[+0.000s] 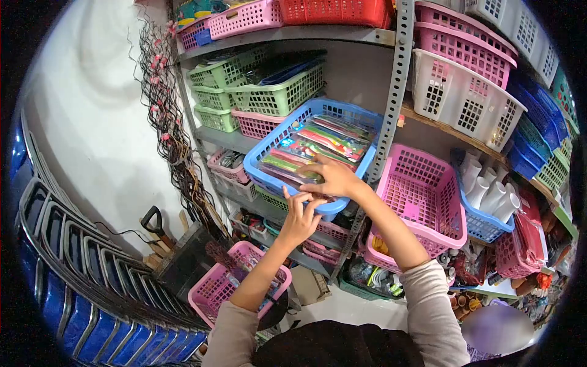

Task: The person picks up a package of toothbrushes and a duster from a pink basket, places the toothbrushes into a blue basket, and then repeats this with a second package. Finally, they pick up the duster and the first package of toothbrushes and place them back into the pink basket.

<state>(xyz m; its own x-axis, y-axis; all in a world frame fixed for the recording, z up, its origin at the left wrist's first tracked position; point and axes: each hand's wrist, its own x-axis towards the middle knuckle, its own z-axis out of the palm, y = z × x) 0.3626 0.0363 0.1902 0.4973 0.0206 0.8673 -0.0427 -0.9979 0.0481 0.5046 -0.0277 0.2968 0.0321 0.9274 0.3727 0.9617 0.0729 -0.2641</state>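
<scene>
Two sleeves (431, 306), hands (334, 177) at one basket (269, 181)

The head camera looks forward and down.

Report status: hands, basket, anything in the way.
Right hand over packets in blue basket. Left hand at near rim. Metal post close by on right; nothing seen blocking hands.

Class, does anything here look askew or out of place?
Yes: the blue basket of plastic-wrapped packets looks askew. It sits at an angle and juts past the front edge of the grey shelf.
</scene>
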